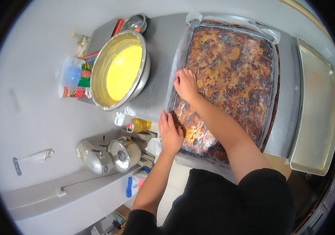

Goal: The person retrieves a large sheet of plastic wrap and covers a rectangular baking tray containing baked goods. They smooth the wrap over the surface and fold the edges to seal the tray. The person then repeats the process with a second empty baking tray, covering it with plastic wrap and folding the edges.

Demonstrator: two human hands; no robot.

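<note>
A large baking tray (pixel 229 82) lies before me on a steel table, its metal mottled brown and amber. A translucent, wrinkled lining sheet (pixel 195 18) covers it and stands up past the rim at the corners. My left hand (pixel 171 133) rests flat on the near part of the tray's left edge, fingers along the rim and thumb apart. Further up that same edge, my right hand (pixel 186 84) touches the lining with curled fingers. Whether the right fingers pinch the sheet is hidden.
Left of the tray stands a steel bowl (pixel 147 66) of yellow batter (pixel 125 73). Behind it are a small metal bowl (pixel 134 23) and several containers. A second, shallow tray (pixel 317 108) lies at right. An oil bottle (pixel 141 125) and a stand mixer (pixel 108 155) sit lower left.
</note>
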